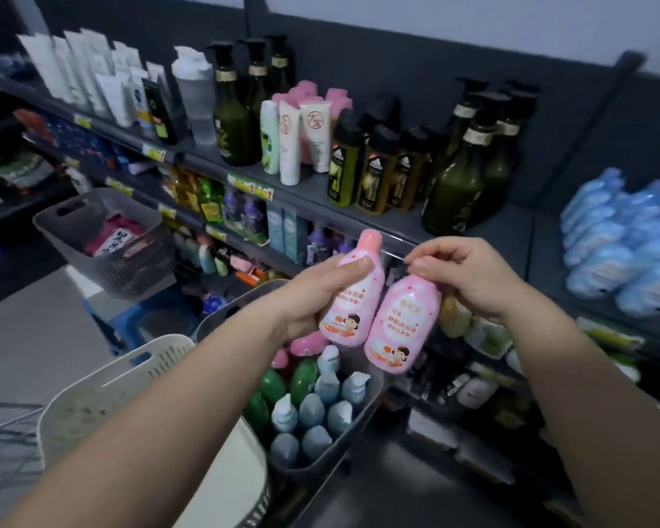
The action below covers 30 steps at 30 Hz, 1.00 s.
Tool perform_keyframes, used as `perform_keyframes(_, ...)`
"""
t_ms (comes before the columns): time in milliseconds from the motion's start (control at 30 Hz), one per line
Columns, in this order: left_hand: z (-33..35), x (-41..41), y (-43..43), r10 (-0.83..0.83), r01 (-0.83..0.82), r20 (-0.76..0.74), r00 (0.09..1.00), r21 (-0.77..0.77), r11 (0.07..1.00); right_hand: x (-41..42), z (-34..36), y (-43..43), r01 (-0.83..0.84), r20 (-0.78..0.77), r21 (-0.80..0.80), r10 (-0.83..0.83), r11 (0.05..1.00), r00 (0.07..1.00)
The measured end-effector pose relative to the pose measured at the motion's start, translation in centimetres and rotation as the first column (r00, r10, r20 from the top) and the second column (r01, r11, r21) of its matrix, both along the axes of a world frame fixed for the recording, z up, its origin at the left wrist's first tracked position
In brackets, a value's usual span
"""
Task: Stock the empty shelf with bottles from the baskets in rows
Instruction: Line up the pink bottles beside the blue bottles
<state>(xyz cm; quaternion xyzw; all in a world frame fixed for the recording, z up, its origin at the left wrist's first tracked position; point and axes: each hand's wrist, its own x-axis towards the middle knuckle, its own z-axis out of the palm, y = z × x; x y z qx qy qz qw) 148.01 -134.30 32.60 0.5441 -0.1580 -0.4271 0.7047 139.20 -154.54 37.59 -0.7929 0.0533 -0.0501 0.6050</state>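
My left hand [322, 289] grips a pink bottle [353, 299] around its body, cap pointing up. My right hand [469, 278] holds a second pink bottle [401, 325] by its cap, so the body hangs down beside the first. Both bottles are raised above a grey basket [222, 314] that holds several pale blue, green and pink bottles [313, 409]. A bare stretch of dark shelf [511, 230] lies just beyond my hands, between the dark green pump bottles [458, 181] and the stacked blue packs [622, 245].
A white basket [103, 386] stands at the lower left. Another grey basket [103, 242] with a red-and-white pack sits on a blue stool at the left. The shelves above and below carry tubes, bottles and boxes.
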Motion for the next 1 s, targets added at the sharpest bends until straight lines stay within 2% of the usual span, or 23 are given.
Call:
perform_keyframes(100, 2.6, -1.4, -4.3, -0.128, 0.125, 0.044, 0.991, 0.059, 0.99, -2.8, 1.4, -3.7, 0.049, 0.004, 0.065, -0.049, 0.997, 0.999)
perform_keyframes(233, 4.8, -4.0, -10.3, -0.267, 0.257, 0.107, 0.958, 0.102, 0.961, -6.9, 2.5, -9.0, 0.106, 0.015, 0.071, -0.107, 0.992, 0.994)
perform_keyframes(400, 6.0, -7.9, -17.8, -0.353, 0.322, 0.192, 0.916, 0.173, 0.931, -12.4, 3.4, -15.2, 0.189, -0.006, 0.061, -0.189, 0.98, 0.982)
perform_keyframes(667, 8.4, -16.1, -29.7, -0.491, 0.474, 0.242, 0.837, 0.128, 0.871, -22.9, 6.1, -24.5, 0.332, 0.046, 0.099, -0.338, 0.938, 0.94)
perform_keyframes(833, 9.1, -20.6, -36.0, -0.544, 0.531, 0.262, 0.797, 0.123, 0.838, -29.7, 6.9, -28.7, 0.398, 0.088, 0.068, -0.403, 0.915, 0.911)
perform_keyframes(1000, 9.7, -23.9, -40.6, -0.596, 0.573, 0.322, 0.736, 0.171, 0.801, -34.0, 7.2, -31.8, 0.453, 0.108, 0.078, -0.459, 0.888, 0.882)
